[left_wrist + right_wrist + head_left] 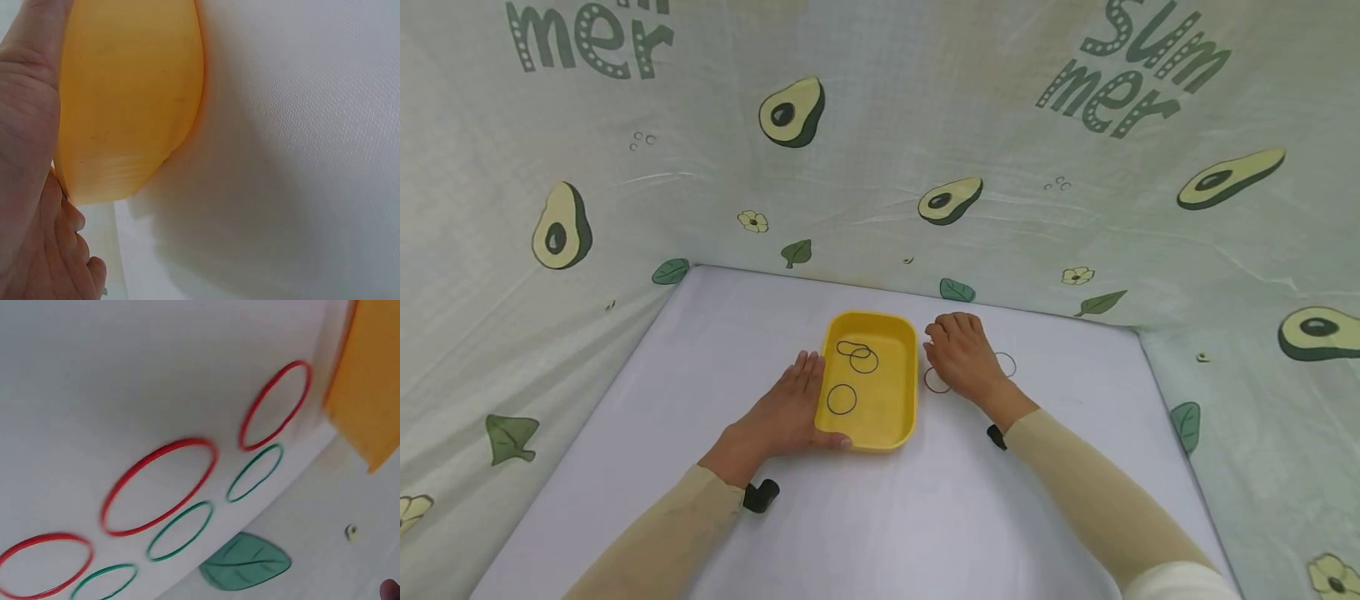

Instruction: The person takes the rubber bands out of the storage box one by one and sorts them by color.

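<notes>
A yellow plastic tray (891, 392) stands on the white table with several thin dark rubber bands (842, 399) on its floor. My left hand (786, 408) lies along its left wall, fingers straight, the thumb reaching round the near corner. In the left wrist view the palm and thumb are against the tray's wall (131, 106). Just right of the tray is my right hand (962, 354), palm down with loosely bent fingers; its fingertips are mostly hidden. The right wrist view shows three red rubber bands (159, 487) and three green rubber bands (181, 531) lying flat on the table.
White table surface (760, 317) surrounds the tray. A hanging cloth (865, 150) printed with avocados and leaves walls off the back and both sides. Dark wrist cameras (762, 496) are strapped at each wrist.
</notes>
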`<state>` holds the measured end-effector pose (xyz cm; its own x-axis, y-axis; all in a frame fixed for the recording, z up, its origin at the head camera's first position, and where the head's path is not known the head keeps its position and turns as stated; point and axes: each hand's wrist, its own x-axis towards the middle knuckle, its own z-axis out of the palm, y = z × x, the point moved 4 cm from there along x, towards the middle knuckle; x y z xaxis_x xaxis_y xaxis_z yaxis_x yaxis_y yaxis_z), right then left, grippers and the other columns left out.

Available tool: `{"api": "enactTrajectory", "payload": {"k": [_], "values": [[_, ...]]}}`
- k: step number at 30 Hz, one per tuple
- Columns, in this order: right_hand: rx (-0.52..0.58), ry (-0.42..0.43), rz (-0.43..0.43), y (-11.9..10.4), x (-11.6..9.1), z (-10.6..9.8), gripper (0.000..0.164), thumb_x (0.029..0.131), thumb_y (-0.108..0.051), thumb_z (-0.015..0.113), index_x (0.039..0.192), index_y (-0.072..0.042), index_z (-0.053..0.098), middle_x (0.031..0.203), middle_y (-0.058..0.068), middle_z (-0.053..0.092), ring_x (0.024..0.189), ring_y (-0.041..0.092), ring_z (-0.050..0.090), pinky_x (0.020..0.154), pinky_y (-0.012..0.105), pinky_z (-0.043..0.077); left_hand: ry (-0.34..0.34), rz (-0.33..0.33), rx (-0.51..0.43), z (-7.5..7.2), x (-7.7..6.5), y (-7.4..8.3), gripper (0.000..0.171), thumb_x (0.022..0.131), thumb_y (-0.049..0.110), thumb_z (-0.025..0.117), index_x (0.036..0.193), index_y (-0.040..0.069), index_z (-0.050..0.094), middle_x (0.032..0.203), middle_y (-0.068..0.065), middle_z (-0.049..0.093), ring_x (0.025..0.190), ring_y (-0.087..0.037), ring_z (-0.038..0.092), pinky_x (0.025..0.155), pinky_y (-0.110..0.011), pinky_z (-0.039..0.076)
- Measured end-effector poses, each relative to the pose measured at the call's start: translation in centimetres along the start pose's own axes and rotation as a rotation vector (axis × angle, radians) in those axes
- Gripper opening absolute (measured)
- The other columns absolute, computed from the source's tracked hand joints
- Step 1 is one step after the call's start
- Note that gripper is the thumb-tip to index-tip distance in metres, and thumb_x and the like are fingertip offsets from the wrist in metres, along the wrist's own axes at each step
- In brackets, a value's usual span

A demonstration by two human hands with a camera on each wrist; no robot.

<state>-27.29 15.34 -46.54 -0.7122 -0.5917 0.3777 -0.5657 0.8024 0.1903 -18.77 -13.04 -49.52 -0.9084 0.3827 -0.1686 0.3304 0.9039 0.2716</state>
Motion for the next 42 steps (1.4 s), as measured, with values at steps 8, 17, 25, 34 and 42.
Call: {"api": "enactTrajectory", "payload": {"k": [8,17,25,34,42], "values": [[0.087,0.012,-0.118,-6.2,3.6,0.2,0.032,0.106,-0.030,0.066,0.129,-0.008,0.063,0.128,0.009,0.061,0.122,0.029,0.053,0.113,0.045,0.043,-0.003,-0.004,-0.002,0.0,0.0,-0.1,0.146,0.077,0.090,0.065,0.166,-0.008,0.003,0.175,-0.028,0.004,0.164,-0.041,0.001,0.133,-0.052,0.016],[0.199,-0.097,-0.221,-10.7,4.7,1.8,0.045,0.104,-0.036,0.069,0.140,-0.009,0.061,0.138,0.008,0.059,0.133,0.028,0.049,0.120,0.047,0.039,0.004,0.029,0.000,0.0,-0.1,-0.1,0.144,0.079,0.090,0.063,0.165,-0.010,0.005,0.174,-0.030,0.007,0.164,-0.042,0.002,0.133,-0.053,0.016],[0.165,-0.248,-0.275,-12.5,4.5,3.3,0.057,0.107,-0.048,0.058,0.150,-0.011,0.056,0.153,0.008,0.052,0.147,0.030,0.041,0.126,0.050,0.031,0.015,0.051,0.004,0.1,-0.2,-0.2,0.143,0.079,0.091,0.061,0.165,-0.011,0.007,0.174,-0.030,0.009,0.163,-0.044,0.003,0.132,-0.053,0.017],[0.067,-0.274,-0.324,-13.5,4.4,4.2,0.049,0.111,-0.045,0.051,0.144,-0.012,0.063,0.142,0.003,0.060,0.143,0.026,0.044,0.125,0.048,0.034,0.006,0.048,-0.002,0.2,-0.1,-0.2,0.142,0.080,0.090,0.061,0.165,-0.010,0.007,0.174,-0.029,0.008,0.164,-0.042,0.002,0.133,-0.052,0.015],[0.007,-0.310,-0.385,-13.9,4.5,4.5,0.025,0.110,-0.029,0.059,0.128,-0.024,0.075,0.132,-0.003,0.064,0.137,0.024,0.045,0.120,0.048,0.037,0.012,0.056,-0.016,0.2,-0.2,-0.3,0.141,0.081,0.089,0.062,0.165,-0.010,0.007,0.174,-0.029,0.008,0.164,-0.043,0.002,0.133,-0.053,0.015]]}}
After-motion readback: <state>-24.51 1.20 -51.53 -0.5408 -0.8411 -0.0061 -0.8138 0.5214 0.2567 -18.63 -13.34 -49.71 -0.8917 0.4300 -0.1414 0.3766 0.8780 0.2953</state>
